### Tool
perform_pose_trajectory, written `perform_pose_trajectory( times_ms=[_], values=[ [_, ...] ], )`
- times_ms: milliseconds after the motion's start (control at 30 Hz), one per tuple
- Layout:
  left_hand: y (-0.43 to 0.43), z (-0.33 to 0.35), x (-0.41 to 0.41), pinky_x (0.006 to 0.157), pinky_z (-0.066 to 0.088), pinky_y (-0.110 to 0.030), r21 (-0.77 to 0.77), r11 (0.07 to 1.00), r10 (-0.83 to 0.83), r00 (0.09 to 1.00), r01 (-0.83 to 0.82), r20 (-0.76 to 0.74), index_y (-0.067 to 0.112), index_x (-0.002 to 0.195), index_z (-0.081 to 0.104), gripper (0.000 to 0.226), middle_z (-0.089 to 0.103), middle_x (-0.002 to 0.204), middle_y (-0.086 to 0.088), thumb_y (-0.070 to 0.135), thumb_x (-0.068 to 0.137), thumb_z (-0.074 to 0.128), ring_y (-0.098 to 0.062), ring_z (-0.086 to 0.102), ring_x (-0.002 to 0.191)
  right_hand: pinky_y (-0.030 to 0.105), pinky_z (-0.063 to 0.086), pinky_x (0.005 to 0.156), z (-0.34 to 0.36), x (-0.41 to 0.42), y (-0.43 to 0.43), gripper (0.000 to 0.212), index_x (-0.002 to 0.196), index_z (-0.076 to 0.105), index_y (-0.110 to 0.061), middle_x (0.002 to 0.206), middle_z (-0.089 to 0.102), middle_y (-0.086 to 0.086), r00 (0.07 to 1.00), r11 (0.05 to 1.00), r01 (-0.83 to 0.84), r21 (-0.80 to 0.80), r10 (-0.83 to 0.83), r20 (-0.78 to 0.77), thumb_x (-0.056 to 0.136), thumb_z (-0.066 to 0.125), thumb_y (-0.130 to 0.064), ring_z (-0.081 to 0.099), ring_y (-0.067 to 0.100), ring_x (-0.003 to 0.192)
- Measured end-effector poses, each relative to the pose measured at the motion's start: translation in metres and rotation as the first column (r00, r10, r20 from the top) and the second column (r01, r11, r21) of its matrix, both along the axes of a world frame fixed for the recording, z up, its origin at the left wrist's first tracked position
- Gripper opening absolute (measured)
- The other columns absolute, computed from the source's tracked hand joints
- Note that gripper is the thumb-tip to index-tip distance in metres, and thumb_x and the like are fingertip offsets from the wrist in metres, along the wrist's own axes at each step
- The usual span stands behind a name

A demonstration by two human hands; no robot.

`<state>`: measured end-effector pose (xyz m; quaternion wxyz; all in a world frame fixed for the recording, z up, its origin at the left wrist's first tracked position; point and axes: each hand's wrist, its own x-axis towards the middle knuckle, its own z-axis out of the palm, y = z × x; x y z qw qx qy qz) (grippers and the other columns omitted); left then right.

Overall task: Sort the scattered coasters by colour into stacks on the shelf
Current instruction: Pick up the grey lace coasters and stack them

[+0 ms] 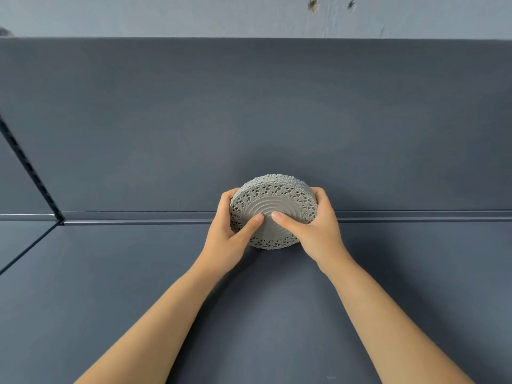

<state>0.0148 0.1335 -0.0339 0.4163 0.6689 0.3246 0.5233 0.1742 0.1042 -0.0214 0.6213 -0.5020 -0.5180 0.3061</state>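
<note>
Count, head view.

Coaster stack (273, 210): 1. All grey, round, with lace-pattern rims; the top coaster has a ribbed centre. The number of coasters in the stack cannot be read, since the edges blur together along the side. Loose coasters outside the stack: 0 visible.

Hands: 2, the left hand (225, 239) and right hand (315, 231), both on the stack, one at each side.

Shelf (110, 286): 1 dark grey board, with 1 back panel (249, 120) of the same colour behind it.

Wall (194, 15): 2 small dark marks.
</note>
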Motion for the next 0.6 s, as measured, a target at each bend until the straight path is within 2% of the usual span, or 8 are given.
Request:
perform_pose_trajectory(
  times_ms=[100,267,367,467,533,600],
  values=[
    [0.001,-0.001,0.0,0.085,0.05,-0.021,-0.012,1.0,0.006,1.0,-0.006,-0.004,0.023,0.114,0.043,0.031,0.062,0.11,0.004,0.012,0.091,0.06,-0.006,0.061,0.101,0.023,0.053,0.081,0.0,0.0,0.0,0.039,0.102,0.055,-0.023,0.097,0.068,-0.009,0.999,1.0,-0.01,0.016,0.01,0.042,0.073,0.08,-0.013,0.066,0.003,0.09],
    [-0.001,0.003,-0.001,0.078,0.048,-0.013,0.014,0.999,0.035,0.999,-0.035,-0.012,0.027,0.105,0.038,0.029,0.057,0.105,0.01,0.009,0.092,0.057,0.007,0.059,0.091,0.012,0.049,0.073,0.003,0.001,-0.002,0.029,0.097,0.057,-0.022,0.092,0.067,-0.01,0.996,0.995,-0.079,0.068,0.075,0.056,0.079,0.074,-0.007,0.065,-0.002,0.083],
    [0.001,0.003,-0.003,0.079,0.05,-0.015,0.005,1.0,0.014,1.0,-0.014,-0.02,0.026,0.107,0.037,0.03,0.057,0.109,0.007,0.011,0.091,0.058,0.004,0.06,0.095,0.013,0.05,0.072,0.004,0.004,-0.002,0.03,0.1,0.058,-0.016,0.095,0.068,-0.004,0.994,0.994,-0.094,0.062,0.091,0.057,0.078,0.075,-0.008,0.066,0.002,0.085],
    [0.003,0.002,-0.006,0.08,0.051,-0.017,-0.037,0.999,-0.006,0.999,0.005,-0.035,0.02,0.112,0.04,0.032,0.059,0.111,0.003,0.014,0.089,0.062,-0.002,0.061,0.098,0.02,0.053,0.075,0.005,0.012,0.0,0.034,0.102,0.061,-0.014,0.096,0.071,-0.001,0.99,0.991,-0.135,-0.011,0.135,0.05,0.073,0.079,-0.011,0.068,0.009,0.088],
    [0.005,0.003,-0.009,0.081,0.052,-0.02,-0.077,0.997,-0.011,1.0,0.011,-0.002,0.015,0.113,0.045,0.034,0.063,0.11,-0.002,0.013,0.086,0.066,-0.007,0.063,0.098,0.03,0.055,0.081,0.004,0.019,0.002,0.039,0.102,0.062,-0.012,0.098,0.072,0.002,0.982,0.979,-0.189,-0.072,0.188,-0.023,0.069,0.082,-0.011,0.069,0.016,0.092],
    [0.005,0.004,-0.012,0.081,0.054,-0.023,-0.139,0.99,-0.02,0.999,0.025,0.041,0.012,0.112,0.051,0.038,0.067,0.108,-0.005,0.015,0.081,0.071,-0.012,0.066,0.097,0.034,0.055,0.085,0.002,0.021,0.003,0.043,0.106,0.062,-0.011,0.102,0.072,0.004,0.97,0.965,-0.238,-0.113,0.231,-0.072,0.068,0.082,-0.01,0.069,0.019,0.097]
  ],
)
